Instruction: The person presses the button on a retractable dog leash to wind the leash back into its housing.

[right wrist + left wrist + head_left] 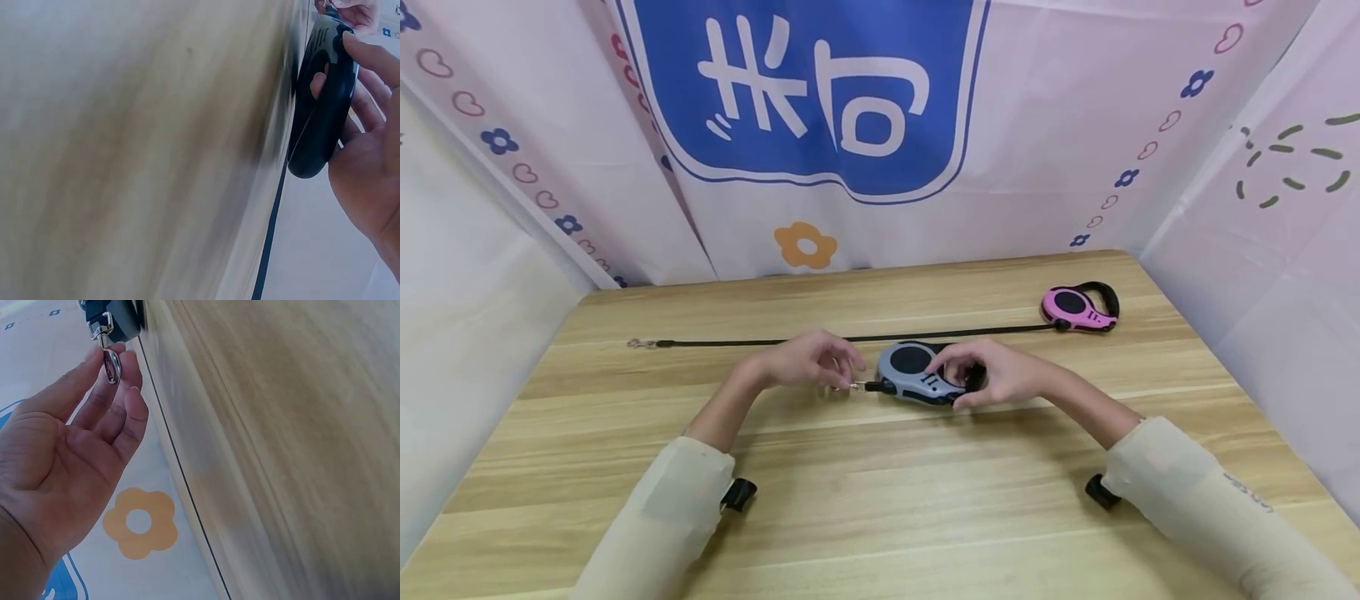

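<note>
A grey retractable dog leash (917,382) with a black oval on its side lies at the middle of the wooden table. My right hand (1000,372) grips its black handle (325,131), with a finger passing through the loop and the thumb on the casing. At the leash's left end, my left hand (808,360) pinches the small metal clip (112,365) between thumb and fingertips. The clip sits close to the casing, joined by a short black end piece (878,387).
Behind, a pink retractable leash (1078,315) lies at the right. Its black cord (925,335) stretches left across the table (880,500), ending in a metal clip (642,343). A printed cloth (1037,167) hangs along the table's far edge.
</note>
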`<state>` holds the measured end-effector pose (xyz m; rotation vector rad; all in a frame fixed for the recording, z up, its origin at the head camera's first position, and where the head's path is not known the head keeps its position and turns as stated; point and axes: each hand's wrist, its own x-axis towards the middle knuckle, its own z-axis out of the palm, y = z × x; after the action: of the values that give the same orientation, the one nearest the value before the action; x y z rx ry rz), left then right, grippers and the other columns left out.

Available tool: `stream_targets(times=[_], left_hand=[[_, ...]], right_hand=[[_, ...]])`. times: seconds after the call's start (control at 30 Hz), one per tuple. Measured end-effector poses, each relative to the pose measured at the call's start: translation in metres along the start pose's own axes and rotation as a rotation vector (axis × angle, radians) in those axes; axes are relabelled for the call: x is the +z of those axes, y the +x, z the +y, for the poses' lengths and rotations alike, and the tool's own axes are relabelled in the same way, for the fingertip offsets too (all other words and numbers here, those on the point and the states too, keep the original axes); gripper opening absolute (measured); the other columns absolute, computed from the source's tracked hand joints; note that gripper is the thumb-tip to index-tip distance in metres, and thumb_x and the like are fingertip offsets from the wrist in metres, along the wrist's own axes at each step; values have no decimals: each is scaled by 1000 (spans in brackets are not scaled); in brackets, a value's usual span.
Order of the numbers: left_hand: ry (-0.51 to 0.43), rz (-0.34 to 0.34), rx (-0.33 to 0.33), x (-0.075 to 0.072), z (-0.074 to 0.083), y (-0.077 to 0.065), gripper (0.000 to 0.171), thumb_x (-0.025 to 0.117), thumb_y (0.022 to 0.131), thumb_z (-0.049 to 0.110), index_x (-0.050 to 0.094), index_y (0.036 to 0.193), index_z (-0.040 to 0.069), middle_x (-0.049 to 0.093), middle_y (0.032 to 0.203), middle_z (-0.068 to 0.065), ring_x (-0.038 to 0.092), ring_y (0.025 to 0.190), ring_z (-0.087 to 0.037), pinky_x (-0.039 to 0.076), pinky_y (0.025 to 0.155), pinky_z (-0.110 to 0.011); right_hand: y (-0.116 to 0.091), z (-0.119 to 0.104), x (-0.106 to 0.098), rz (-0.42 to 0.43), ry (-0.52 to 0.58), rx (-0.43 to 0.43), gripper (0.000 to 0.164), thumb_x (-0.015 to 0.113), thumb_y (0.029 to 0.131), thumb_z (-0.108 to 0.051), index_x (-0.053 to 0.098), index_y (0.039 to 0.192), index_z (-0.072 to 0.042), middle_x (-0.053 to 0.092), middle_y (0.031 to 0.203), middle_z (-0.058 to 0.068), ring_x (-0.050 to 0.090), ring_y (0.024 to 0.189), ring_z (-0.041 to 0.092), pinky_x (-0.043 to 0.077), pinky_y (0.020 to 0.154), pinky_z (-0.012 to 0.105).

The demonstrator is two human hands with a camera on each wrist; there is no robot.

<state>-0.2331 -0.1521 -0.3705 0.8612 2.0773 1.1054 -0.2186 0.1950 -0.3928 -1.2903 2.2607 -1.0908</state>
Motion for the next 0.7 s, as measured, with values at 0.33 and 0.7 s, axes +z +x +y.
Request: stream_targets(times=[0.33,0.7], left_hand=[[34,-22,-27,1,-3,-4,32,60,92,-16,64,123,-11,70,100,-17,67,90,-24,60,76,-37],[31,-46,-44,3,-5,-6,40,57,89,-18,60,129,-11,71,98,-17,69,89,-23,60,82,-39]], right_hand=[[1,3,11,-32,20,27,64,85,82,-3,57,139,-4,63,87,-4,60,83,14,54,80,32],[1,-1,15,-24,-48,55,69,87,82,-6,54,143,-4,64,86,-8,60,83,12,53,82,32]])
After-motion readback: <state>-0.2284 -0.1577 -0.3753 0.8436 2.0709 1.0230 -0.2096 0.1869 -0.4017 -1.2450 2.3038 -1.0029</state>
